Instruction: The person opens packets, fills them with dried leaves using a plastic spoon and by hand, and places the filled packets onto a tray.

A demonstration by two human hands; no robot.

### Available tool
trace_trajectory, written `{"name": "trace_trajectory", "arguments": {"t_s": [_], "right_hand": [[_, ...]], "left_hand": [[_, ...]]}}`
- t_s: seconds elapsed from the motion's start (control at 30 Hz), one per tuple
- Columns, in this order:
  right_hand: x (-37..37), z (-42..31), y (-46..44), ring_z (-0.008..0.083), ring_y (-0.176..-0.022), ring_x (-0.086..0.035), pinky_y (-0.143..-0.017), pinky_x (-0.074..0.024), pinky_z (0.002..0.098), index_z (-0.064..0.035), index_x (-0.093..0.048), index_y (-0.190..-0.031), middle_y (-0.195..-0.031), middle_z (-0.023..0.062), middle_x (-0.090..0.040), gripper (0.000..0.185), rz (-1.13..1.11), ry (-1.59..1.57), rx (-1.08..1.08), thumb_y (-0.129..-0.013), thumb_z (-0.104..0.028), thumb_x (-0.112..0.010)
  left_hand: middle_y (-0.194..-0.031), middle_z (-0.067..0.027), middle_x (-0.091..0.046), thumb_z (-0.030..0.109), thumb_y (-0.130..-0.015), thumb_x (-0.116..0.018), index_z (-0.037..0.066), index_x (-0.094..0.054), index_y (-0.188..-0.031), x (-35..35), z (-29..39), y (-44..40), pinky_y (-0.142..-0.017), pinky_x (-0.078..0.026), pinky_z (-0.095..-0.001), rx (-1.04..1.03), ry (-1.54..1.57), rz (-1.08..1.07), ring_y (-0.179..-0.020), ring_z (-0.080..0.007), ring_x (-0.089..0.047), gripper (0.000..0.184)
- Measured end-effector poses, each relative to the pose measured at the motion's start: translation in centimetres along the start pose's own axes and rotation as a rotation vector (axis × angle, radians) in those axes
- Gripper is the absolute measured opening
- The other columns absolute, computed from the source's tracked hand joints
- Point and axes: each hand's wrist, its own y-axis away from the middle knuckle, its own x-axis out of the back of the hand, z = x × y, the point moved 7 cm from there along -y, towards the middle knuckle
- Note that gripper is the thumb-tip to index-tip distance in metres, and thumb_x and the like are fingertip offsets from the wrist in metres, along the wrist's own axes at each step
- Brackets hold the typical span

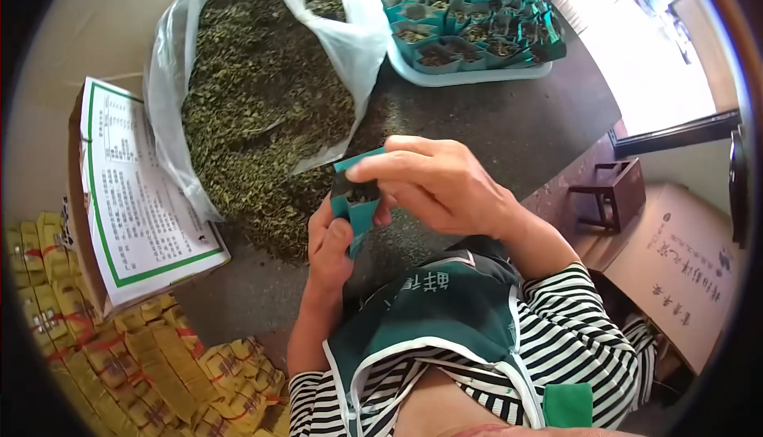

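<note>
My left hand point(328, 250) grips a small teal packet point(363, 216) from below, its thumb against the packet's side. The packet's mouth is open and dark dried leaves show inside. Over it, my right hand point(445, 182) has its fingers at the packet's upper edge, with the index fingertip at the opening. Just behind the hands lies a clear plastic bag point(172, 79), spread open around a large heap of dried green leaves point(262, 103). Some leaves spill from the bag's near side, close to my left hand.
A pale tray point(477, 77) of filled teal packets point(493, 19) stands at the back. At left, a printed sheet point(143, 190) lies on a box above many yellow packets point(151, 365). A wooden stool point(616, 190) and a cardboard box point(675, 266) stand at right, beyond the dark table point(509, 127).
</note>
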Motion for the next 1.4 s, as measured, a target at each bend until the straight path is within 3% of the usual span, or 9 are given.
{"name": "trace_trajectory", "arguments": {"t_s": [0.2, 0.27, 0.37, 0.4, 0.5, 0.97, 1.07, 1.17, 1.4], "right_hand": [[4.8, 1.3, 3.4, 0.0207, -0.065, -0.063, -0.056, -0.049, 0.03, -0.0032, -0.068, -0.102, -0.079, 0.0088, -0.062, 0.025, 0.087, -0.034, -0.054, -0.079, 0.004, -0.073], [7.2, 1.0, 4.4, 0.0206, -0.063, -0.06, -0.055, -0.0463, 0.0292, -0.0018, -0.068, -0.095, -0.077, 0.0091, -0.061, 0.021, 0.18, 0.112, -0.039, -0.077, 0.004, -0.074], [11.1, 0.2, 6.2, 0.0127, -0.06, -0.054, -0.051, -0.0385, 0.0259, -0.0007, -0.068, -0.086, -0.076, 0.007, -0.064, 0.015, 0.367, 0.22, -0.099, -0.074, 0.004, -0.076], [11.9, -0.1, 6.7, 0.0087, -0.061, -0.052, -0.051, -0.0353, 0.0233, 0.0001, -0.068, -0.086, -0.076, 0.0056, -0.064, 0.015, 0.407, 0.3, -0.11, -0.074, 0.007, -0.075], [13.4, -0.2, 7.6, 0.0072, -0.059, -0.05, -0.05, -0.0338, 0.0219, 0.0015, -0.068, -0.087, -0.076, 0.0051, -0.063, 0.016, 0.528, 0.472, -0.083, -0.075, 0.011, -0.074], [15.5, -1.1, 5.5, 0.0015, -0.059, -0.042, -0.051, -0.0283, 0.0184, 0.0025, -0.068, -0.086, -0.074, 0.0007, -0.06, 0.011, 0.765, 0.661, -0.049, -0.08, 0.007, -0.075], [14.8, 0.0, 4.0, 0.0076, -0.057, -0.051, -0.052, -0.0367, 0.0215, 0.0016, -0.069, -0.088, -0.074, 0.0044, -0.063, 0.009, 0.657, 0.769, -0.088, -0.081, 0.003, -0.075], [13.3, 3.0, 2.8, 0.0273, -0.071, -0.066, -0.066, -0.0513, 0.034, 0.0005, -0.069, -0.088, -0.081, 0.0125, -0.067, 0.008, 0.507, 0.764, -0.165, -0.082, -0.003, -0.074], [11.7, 6.7, 1.9, 0.0273, -0.07, -0.065, -0.065, -0.0508, 0.0331, -0.0014, -0.07, -0.088, -0.083, 0.0121, -0.067, 0.005, 0.436, 0.798, -0.261, -0.085, -0.005, -0.072]], "left_hand": [[-0.112, -0.0123, -0.065, 0.054, -0.099, -0.05, -0.006, -0.054, -0.132, -4.0, -0.6, -3.9, -0.09, -0.047, -0.034, 0.101, -0.143, -0.164, -0.099, -0.02, -0.062, 0.069], [-0.117, -0.0141, -0.063, 0.049, -0.102, -0.044, -0.005, -0.057, -0.13, -6.0, 0.7, -6.2, -0.095, -0.045, -0.0368, -0.087, -0.357, -0.215, -0.109, -0.0227, -0.06, 0.062], [-0.123, -0.0179, -0.059, 0.034, -0.095, -0.063, 0.0, -0.06, -0.129, -6.4, 2.5, -8.8, -0.101, -0.041, -0.0419, -0.351, -1.087, -0.167, -0.112, -0.0337, -0.057, 0.048], [-0.12, -0.017, -0.058, 0.026, -0.085, -0.073, 0.005, -0.062, -0.128, -7.8, 3.4, -9.6, -0.103, -0.039, -0.0441, -0.47, -1.301, -0.184, -0.111, -0.0352, -0.056, 0.049], [-0.119, -0.0155, -0.057, 0.028, -0.083, -0.075, 0.011, -0.061, -0.133, -9.6, 3.9, -11.9, -0.101, -0.039, -0.0476, -0.616, -1.568, -0.227, -0.11, -0.0349, -0.054, 0.055], [-0.117, -0.0161, -0.055, 0.018, -0.082, -0.074, 0.016, -0.06, -0.137, -11.1, 3.7, -15.7, -0.098, -0.041, -0.048, -0.606, -1.648, -0.197, -0.11, -0.0357, -0.054, 0.057], [-0.117, -0.0159, -0.056, 0.017, -0.083, -0.073, 0.015, -0.06, -0.136, -11.0, 3.7, -15.6, -0.098, -0.042, -0.0472, -0.618, -1.646, -0.191, -0.11, -0.0346, -0.055, 0.055], [-0.118, -0.0157, -0.056, 0.016, -0.084, -0.072, 0.014, -0.06, -0.136, -11.0, 3.8, -15.4, -0.097, -0.043, -0.0452, -0.596, -1.63, -0.188, -0.109, -0.0333, -0.056, 0.054], [-0.121, -0.0174, -0.059, 0.013, -0.085, -0.071, 0.009, -0.061, -0.134, -9.5, 5.3, -11.5, -0.095, -0.047, -0.0428, -0.516, -1.456, -0.15, -0.109, -0.0356, -0.058, 0.051]]}}
